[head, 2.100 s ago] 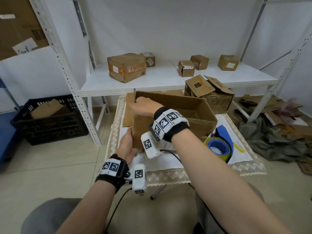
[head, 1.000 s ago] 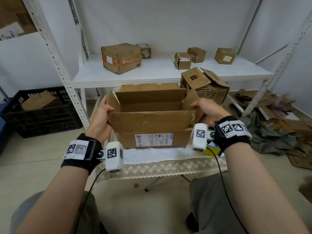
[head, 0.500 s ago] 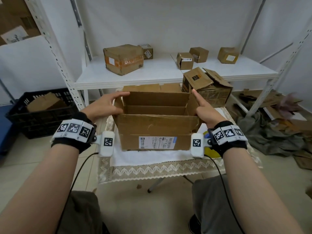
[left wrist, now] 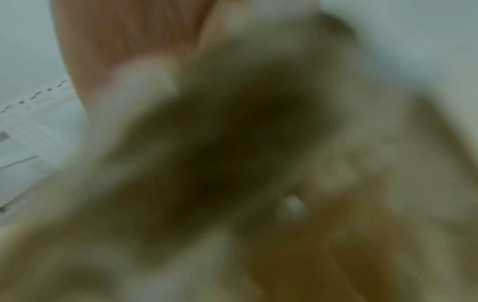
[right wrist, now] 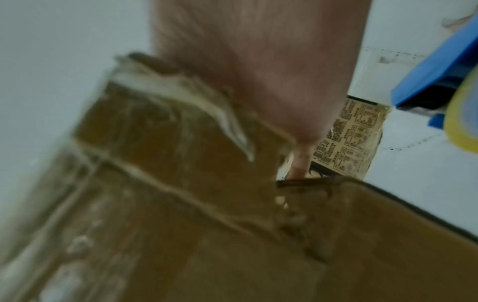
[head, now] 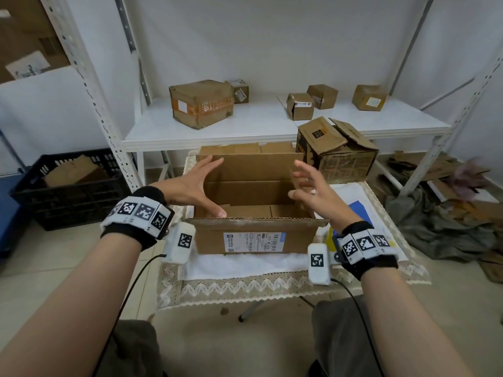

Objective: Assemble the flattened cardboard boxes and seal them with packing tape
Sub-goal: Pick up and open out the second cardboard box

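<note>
open cardboard box (head: pixel 253 229): upright, nothing visible inside | left hand (head: pixel 190 186): fingers spread at box's left side | right hand (head: pixel 313 190): fingers spread at box's right side, gripping nothing

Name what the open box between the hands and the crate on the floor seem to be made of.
Open box: corrugated cardboard, matte brown; fluting shows along its near top edge, with a printed paper label stuck on the front.
Crate: probably moulded plastic, black, with lattice walls.

Both hands, left (head: pixel 190 186) and right (head: pixel 313 197), are raised with fingers spread, palms facing each other.
</note>
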The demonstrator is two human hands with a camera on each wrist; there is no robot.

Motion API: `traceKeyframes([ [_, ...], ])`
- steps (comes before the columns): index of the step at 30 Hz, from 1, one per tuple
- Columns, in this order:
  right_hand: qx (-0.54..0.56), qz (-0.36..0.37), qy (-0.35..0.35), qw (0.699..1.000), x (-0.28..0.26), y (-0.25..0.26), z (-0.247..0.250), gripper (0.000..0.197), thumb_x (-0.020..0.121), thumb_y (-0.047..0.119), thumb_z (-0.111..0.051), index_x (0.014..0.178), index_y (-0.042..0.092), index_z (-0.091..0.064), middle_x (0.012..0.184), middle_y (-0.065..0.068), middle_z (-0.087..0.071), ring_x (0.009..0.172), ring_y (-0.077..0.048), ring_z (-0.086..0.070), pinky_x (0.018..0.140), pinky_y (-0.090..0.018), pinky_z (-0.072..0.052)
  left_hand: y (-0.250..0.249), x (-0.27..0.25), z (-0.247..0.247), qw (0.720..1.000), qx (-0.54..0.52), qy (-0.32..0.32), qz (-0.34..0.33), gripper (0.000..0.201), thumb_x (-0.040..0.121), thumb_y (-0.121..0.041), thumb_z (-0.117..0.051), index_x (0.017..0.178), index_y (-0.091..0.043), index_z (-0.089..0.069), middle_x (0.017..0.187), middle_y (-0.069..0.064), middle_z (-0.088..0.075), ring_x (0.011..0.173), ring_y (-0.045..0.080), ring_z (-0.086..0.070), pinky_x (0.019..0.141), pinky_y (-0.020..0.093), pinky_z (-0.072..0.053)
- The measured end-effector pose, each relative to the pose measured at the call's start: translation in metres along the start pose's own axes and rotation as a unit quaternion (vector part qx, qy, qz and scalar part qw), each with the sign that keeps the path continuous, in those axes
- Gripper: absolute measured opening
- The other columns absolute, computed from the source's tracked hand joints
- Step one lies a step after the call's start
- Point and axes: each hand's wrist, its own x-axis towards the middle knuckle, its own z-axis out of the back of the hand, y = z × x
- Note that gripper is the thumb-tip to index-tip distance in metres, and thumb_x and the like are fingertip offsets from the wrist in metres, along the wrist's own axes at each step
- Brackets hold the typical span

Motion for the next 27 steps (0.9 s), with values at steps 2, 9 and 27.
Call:
traceKeyframes([
  [2,-0.013,-0.028,0.052,0.998,0.001,-0.004,-0.005,0.064,0.099,0.033,-0.064,0.156,0.032,-0.033,0.130,0.008,-0.061,0.130,-0.010,-0.050,0.106,-0.027,-0.038,0.003,0.001,-0.001,1.000,-0.019,-0.007,-0.014,0.144,0.053,-0.058,-0.092,0.162,-0.036,0.000,0.169,-0.010,0.019,0.156,0.019,0.010,0.124,0.049,-0.002],
  [9,0.067,-0.036,0.048,0.996,0.007,-0.024,0.002,0.051,0.105,0.010,-0.053,0.153,0.015,-0.036,0.129,-0.010,-0.069,0.118,-0.011,-0.064,0.097,-0.013,-0.049,0.019,-0.006,-0.009,0.951,-0.276,-0.120,-0.066,0.078,0.088,-0.058,-0.068,0.154,-0.052,-0.028,0.170,-0.018,-0.001,0.149,0.010,-0.020,0.118,0.046,-0.028],
  [27,0.309,-0.111,-0.047,0.943,0.013,-0.061,-0.005,0.065,0.101,-0.009,-0.049,0.156,0.023,-0.037,0.158,0.003,-0.039,0.131,-0.016,-0.053,0.080,-0.026,-0.060,0.068,0.004,-0.092,0.817,-0.546,-0.182,0.028,0.062,0.101,0.002,-0.053,0.152,-0.031,-0.042,0.129,0.005,-0.070,0.118,0.023,-0.067,0.082,0.029,-0.059],
])
